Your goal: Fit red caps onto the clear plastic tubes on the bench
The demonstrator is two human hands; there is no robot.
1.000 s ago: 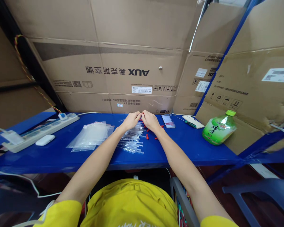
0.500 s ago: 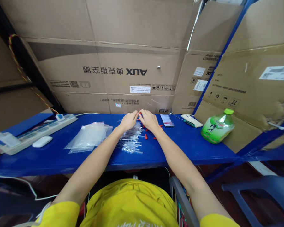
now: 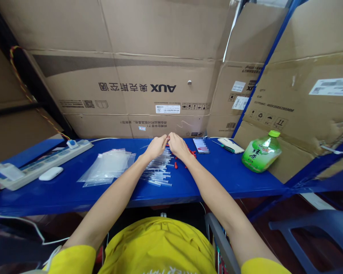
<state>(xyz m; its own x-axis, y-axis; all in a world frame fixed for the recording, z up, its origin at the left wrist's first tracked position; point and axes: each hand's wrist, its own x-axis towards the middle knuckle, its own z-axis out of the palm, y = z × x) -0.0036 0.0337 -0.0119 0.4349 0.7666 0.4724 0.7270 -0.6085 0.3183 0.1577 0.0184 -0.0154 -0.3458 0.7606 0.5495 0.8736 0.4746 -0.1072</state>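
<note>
**Both hands meet over the clear tubes**

We take the pile of clear tubes on the blue shelf as our landmark. Our left hand and right hand come together at the far end of that pile, fingertips touching each other. Between them we pinch something small and red, most likely one of the red caps; the piece itself is too small to make out clearly. Both hands are curled closed around that pinch.

More red caps lie scattered just right of the tubes, under and beside our right wrist. Left of the tubes sits a stack of clear plastic bags, and further left a white mouse and a power strip. Right of the tubes lie a phone and, well apart, a green bottle on its side.
</note>
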